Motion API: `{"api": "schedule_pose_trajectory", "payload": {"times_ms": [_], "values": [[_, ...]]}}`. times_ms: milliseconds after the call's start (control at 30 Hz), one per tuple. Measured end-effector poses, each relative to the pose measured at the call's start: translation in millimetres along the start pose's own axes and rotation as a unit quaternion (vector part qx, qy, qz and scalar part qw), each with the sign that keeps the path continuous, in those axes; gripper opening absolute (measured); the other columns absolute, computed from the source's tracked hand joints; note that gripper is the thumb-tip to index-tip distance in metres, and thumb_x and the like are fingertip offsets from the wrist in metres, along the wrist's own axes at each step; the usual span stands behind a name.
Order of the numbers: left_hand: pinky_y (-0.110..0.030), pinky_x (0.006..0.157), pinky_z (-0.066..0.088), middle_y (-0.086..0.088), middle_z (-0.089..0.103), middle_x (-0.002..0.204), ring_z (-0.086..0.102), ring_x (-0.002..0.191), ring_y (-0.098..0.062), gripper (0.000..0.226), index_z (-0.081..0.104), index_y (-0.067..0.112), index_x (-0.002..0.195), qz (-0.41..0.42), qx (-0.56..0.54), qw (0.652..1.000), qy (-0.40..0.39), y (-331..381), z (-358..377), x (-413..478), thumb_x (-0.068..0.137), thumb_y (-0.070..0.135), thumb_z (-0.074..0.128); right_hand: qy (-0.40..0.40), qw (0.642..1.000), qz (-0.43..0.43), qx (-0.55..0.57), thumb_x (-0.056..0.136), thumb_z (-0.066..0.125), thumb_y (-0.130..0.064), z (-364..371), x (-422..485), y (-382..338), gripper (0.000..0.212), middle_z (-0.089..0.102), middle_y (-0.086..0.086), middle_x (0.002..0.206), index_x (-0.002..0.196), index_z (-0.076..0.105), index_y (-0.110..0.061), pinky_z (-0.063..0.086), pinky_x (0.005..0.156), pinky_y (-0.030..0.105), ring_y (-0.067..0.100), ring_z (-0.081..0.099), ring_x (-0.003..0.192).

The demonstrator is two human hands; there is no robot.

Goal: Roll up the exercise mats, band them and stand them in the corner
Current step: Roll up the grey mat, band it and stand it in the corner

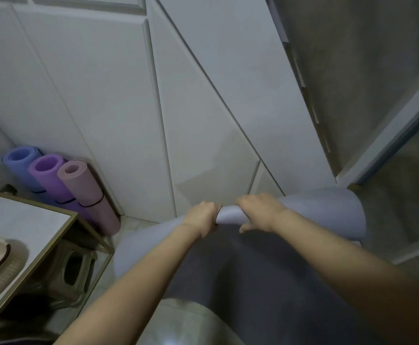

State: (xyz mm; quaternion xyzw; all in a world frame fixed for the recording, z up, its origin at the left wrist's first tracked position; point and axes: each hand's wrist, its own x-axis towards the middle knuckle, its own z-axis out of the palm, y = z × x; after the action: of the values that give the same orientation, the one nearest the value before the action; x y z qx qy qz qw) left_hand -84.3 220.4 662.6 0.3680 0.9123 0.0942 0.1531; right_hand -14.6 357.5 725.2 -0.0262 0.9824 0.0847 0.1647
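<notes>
Left hand (202, 215), right hand (260, 212) both clench the mat (327, 210) edge. A loose start could skew the roll or let it spring open.

Seen from above, the left hand (203, 217) and right hand (260, 212) grip the rolled edge of a pale lilac mat (327, 210). In the far left corner stand a blue mat (21, 165), a purple mat (49, 180) and a pink mat (86, 192), rolled and black-banded, against white doors (103, 95). A surface (16, 225) sits near left.
</notes>
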Motion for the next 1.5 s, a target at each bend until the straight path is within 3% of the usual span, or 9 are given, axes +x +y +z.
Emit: {"api": "schedule_pose_trajectory", "payload": {"times_ms": [200,400,600,700,833,1100,1233,1400,1500], "values": [[-0.028,0.066,0.040,-0.015,0.066,0.106,0.061,0.097,-0.033,0.027,0.062,0.008,0.105,0.033,-0.037,0.996,-0.069,8.7,-12.8,0.1,0.078,0.007,0.063,0.052,0.998,0.020,-0.023,0.088,0.061,-0.029,14.7,-16.3,-1.9,0.040,0.058,0.009,0.123,0.119,0.044,-0.012,0.040,0.082,0.035,0.031,0.056,0.111],[-0.034,0.061,0.029,-0.009,0.057,0.086,0.058,0.077,-0.033,0.029,0.049,0.013,0.093,0.072,0.139,0.968,0.196,23.2,-1.8,-16.2,0.070,0.008,0.067,0.047,0.997,0.053,0.033,0.085,0.057,-0.033,8.6,-15.7,8.2,0.035,0.064,0.012,0.113,0.113,0.056,-0.012,0.044,0.075,0.032,0.032,0.061,0.101],[-0.030,0.055,0.027,-0.003,0.049,0.072,0.048,0.061,-0.025,0.057,0.041,0.019,0.084,0.085,0.192,0.950,0.233,27.5,13.1,-14.2,0.047,0.014,0.084,-0.020,0.986,0.060,0.155,0.077,0.060,-0.026,3.4,-8.6,16.9,0.021,0.068,0.016,0.094,0.091,0.063,-0.010,0.043,0.060,0.030,0.033,0.064,0.084],[-0.027,0.053,0.026,-0.003,0.054,0.067,0.054,0.057,-0.025,0.047,0.049,0.016,0.079,0.116,0.170,0.961,0.184,25.4,10.2,-9.8,0.050,0.020,0.086,-0.102,0.970,0.042,0.217,0.075,0.069,-0.029,7.1,-6.3,21.2,0.022,0.064,0.012,0.088,0.087,0.059,-0.012,0.044,0.061,0.031,0.029,0.060,0.076],[-0.033,0.068,0.032,-0.010,0.061,0.109,0.058,0.099,-0.032,0.033,0.047,0.012,0.112,0.082,0.095,0.990,0.070,25.9,2.2,0.5,0.088,0.032,0.060,-0.080,0.988,0.036,0.127,0.076,0.072,-0.047,9.3,-7.7,24.5,0.057,0.062,0.010,0.115,0.117,0.056,-0.012,0.042,0.074,0.030,0.030,0.060,0.103],[-0.031,0.088,0.046,-0.011,0.063,0.115,0.059,0.105,-0.028,0.051,0.056,0.008,0.117,0.064,-0.139,0.977,-0.150,29.4,-25.6,7.5,0.073,0.019,0.080,0.070,0.997,-0.008,-0.025,0.088,0.062,-0.027,24.5,-19.2,24.2,0.044,0.055,0.006,0.125,0.123,0.041,-0.013,0.039,0.087,0.036,0.027,0.054,0.114],[-0.024,0.082,0.040,-0.011,0.061,0.121,0.057,0.110,-0.028,0.057,0.054,0.007,0.123,0.064,-0.073,0.974,-0.205,37.3,-30.6,4.2,0.073,0.015,0.080,0.045,0.999,-0.001,-0.001,0.088,0.060,-0.030,30.2,-19.7,22.5,0.039,0.060,0.008,0.119,0.120,0.044,-0.014,0.041,0.076,0.036,0.031,0.058,0.106],[-0.036,0.080,0.040,-0.010,0.057,0.118,0.056,0.107,-0.032,0.037,0.045,0.015,0.119,0.023,0.096,0.994,0.044,48.0,-6.9,-11.1,0.084,0.017,0.058,-0.017,0.995,0.036,0.097,0.084,0.063,-0.030,25.3,-13.0,27.9,0.040,0.060,0.012,0.119,0.118,0.050,-0.014,0.044,0.078,0.033,0.032,0.058,0.105],[-0.033,0.063,0.041,-0.004,0.058,0.089,0.057,0.077,-0.027,0.047,0.050,0.017,0.101,0.040,0.138,0.974,0.174,48.5,14.6,-24.4,0.063,0.015,0.076,-0.069,0.984,0.028,0.160,0.078,0.070,-0.025,18.2,-8.2,33.3,0.041,0.062,0.011,0.116,0.114,0.055,-0.013,0.046,0.078,0.030,0.030,0.059,0.102]]}}
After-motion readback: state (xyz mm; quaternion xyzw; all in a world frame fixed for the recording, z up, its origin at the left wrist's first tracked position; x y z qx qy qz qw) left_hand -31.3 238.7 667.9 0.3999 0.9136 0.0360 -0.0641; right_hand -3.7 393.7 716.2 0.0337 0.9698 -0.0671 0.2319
